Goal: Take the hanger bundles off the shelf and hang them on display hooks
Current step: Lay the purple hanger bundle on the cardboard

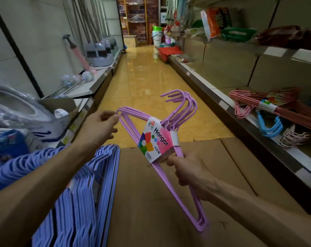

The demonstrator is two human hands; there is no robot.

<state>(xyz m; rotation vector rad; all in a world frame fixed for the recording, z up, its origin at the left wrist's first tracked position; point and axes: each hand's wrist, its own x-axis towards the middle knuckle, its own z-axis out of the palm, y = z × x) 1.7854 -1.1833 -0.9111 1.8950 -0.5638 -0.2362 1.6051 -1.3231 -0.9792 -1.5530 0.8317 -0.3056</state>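
I hold a bundle of purple hangers (182, 189), banded by a pink and white "Hanger" label (157, 139), over a cardboard box (213, 175). My left hand (100, 126) pinches the bundle's far corner. My right hand (185, 171) grips its lower bars just below the label. The hooks point up and away. Several blue-violet hanger bundles (83, 193) hang over my left forearm. On the right shelf (243, 120) lie a salmon-red hanger bundle (276, 106), a blue bundle (270, 126) and a pale pink one (293, 138).
A narrow aisle with a glossy yellow floor (142, 72) runs ahead between shelving. The left shelf holds brooms and dustpans (99, 54), wrapped goods and an open carton (60, 111). Upper right shelves carry packaged items (217, 22). Buckets and boxes stand at the aisle's far end.
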